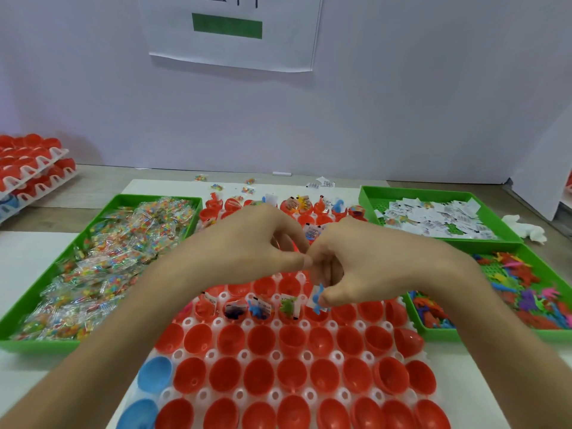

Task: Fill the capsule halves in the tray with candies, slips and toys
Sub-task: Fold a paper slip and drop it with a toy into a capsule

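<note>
Both hands met above the tray (306,356). Candies (117,261) lay left of them. Left hand (247,239) was curled, its hold unclear. Right hand (365,261) pinched a blue toy (318,300) over a red half (315,315); slips (433,216) and toys (520,289) lay rightward

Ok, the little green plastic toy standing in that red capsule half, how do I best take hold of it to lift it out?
Pinch the green plastic toy by its top, from straight above. It pokes over the rim of the red capsule half, whose wall blocks the sides; a white paper slip stands right beside it.
</note>
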`<state>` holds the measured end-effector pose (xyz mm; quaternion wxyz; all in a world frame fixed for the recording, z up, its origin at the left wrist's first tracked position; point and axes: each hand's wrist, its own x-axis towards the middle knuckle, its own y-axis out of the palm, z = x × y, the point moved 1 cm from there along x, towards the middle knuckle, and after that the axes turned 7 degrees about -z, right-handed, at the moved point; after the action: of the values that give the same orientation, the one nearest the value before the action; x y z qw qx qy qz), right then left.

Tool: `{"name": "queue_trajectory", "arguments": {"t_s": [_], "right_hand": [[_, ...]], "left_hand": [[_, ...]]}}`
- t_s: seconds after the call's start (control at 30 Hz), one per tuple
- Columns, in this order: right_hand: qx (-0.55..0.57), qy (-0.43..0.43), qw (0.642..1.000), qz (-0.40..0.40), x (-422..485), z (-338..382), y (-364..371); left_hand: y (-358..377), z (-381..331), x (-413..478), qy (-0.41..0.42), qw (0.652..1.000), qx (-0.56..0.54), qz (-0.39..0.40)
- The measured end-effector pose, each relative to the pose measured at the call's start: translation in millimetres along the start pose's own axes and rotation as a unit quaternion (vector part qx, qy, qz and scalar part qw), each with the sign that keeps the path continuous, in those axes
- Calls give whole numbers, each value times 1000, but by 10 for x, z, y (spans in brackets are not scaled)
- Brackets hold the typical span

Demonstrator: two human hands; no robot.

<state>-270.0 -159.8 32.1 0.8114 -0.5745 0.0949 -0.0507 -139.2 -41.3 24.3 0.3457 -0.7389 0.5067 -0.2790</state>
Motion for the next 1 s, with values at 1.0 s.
{"name": "queue_trajectory", "arguments": {"t_s": [1.0], "right_hand": [[22,16,1000,4,14,-86,-37]], "left_hand": [[-710,455,-90,-108,980,-1,-168]]}}
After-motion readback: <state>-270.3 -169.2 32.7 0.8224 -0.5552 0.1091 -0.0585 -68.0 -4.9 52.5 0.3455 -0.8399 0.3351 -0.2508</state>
